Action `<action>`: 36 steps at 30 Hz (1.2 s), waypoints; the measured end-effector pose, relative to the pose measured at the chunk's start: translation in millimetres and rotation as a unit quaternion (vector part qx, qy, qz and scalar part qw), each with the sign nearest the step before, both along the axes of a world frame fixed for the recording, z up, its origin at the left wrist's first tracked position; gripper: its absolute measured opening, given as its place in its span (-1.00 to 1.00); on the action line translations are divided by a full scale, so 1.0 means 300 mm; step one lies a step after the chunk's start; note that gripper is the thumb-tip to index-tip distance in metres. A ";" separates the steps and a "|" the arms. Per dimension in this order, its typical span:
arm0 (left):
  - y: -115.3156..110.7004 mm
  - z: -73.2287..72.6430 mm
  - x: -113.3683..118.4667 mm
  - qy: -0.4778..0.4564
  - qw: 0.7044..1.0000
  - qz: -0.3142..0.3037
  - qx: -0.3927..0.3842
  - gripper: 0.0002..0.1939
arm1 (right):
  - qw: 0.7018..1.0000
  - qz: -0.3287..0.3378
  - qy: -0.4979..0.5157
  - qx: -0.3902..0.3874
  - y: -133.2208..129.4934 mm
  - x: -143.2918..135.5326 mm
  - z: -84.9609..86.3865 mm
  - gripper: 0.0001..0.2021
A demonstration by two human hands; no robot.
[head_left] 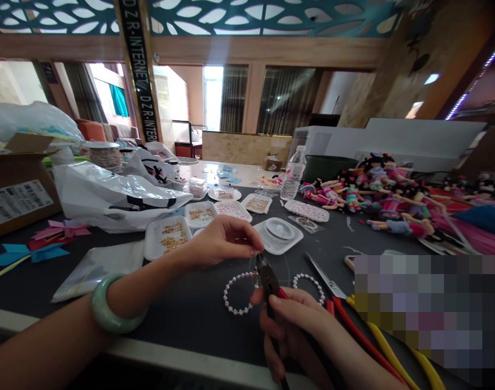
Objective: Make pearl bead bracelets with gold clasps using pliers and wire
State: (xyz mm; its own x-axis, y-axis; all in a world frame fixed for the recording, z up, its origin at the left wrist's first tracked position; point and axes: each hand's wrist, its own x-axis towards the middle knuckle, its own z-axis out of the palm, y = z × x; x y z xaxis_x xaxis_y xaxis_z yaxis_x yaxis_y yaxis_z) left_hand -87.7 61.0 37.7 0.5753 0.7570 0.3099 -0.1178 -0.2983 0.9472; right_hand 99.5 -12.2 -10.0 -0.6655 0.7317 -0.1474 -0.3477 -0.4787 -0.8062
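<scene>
My right hand point(290, 319) is closed round a pair of pliers point(268, 276) with a dark head and red on the handle. The jaws point up and meet the fingertips of my left hand point(225, 241). That hand pinches something too small to make out at the jaws. A thin clear line point(288, 266) curves behind the pliers. Below my left hand lies a beaded bracelet point(239, 311), partly hidden by the pliers and my right fingers. Another beaded bracelet point(321, 287) rests to the right, partly covered by my right hand.
Scissors point(324, 276) with red and yellow handles lie at right. Behind my hands stand white trays point(147, 246) of gold pieces and beads, a white spool point(280, 230) and a water bottle point(294, 173). Dolls point(389, 203) pile up at right; a plastic bag point(109, 197) and a carton point(15, 189) are left.
</scene>
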 end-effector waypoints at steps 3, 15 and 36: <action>0.001 0.000 -0.001 -0.001 1.000 -0.003 0.001 -0.92 | 1.000 -0.003 -0.002 0.000 0.000 0.001 0.002 -0.78; 0.002 -0.004 -0.003 -0.003 1.000 -0.008 0.002 -0.92 | 1.000 -0.003 0.011 -0.005 0.000 0.003 -0.003 -0.81; 0.003 0.002 -0.002 -0.015 1.000 -0.010 -0.001 -0.90 | 1.000 0.006 0.027 -0.002 0.010 0.004 -0.022 -0.78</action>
State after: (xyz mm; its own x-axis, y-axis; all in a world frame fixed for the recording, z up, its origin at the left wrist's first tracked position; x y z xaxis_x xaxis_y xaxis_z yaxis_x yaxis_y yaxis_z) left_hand -88.3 62.0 38.3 0.5801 0.7463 0.3262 -0.1527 -0.2937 0.9436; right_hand 100.6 -9.1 -16.7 -0.6815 0.7229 -0.1140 -0.3847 -0.4864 -0.7845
